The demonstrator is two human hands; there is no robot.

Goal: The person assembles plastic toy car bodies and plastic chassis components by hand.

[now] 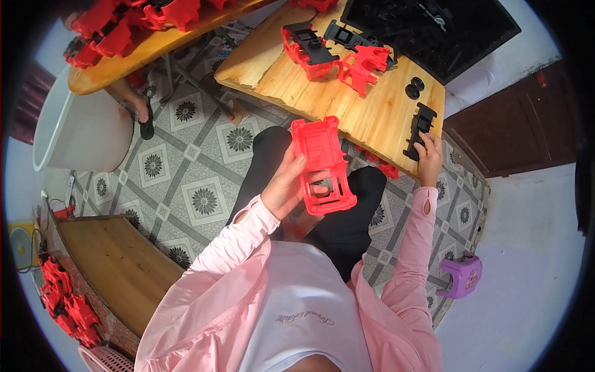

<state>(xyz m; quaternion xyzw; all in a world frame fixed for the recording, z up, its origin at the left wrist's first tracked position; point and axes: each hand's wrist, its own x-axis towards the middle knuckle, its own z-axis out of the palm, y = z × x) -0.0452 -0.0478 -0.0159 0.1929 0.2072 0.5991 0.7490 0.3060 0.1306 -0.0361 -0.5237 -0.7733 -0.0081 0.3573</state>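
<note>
My left hand (286,181) grips a red plastic toy-car body shell (323,162) above my lap, its hollow inside facing up. Fingers show through the opening in the shell. On the right end of the wooden table (378,115), my right hand (429,155) has its fingers on a black plastic chassis piece (419,131), which lies near the table's edge. Whether the fingers have closed around that piece is hard to make out. Two small black wheels (414,88) rest just beyond it.
Farther along the table are red shells (364,68) and black parts (310,43) near a dark monitor (434,31). More red shells (118,31) crowd another table at upper left. A person's foot (144,115) shows beside a white tub (87,124). A purple stool (462,274) stands right.
</note>
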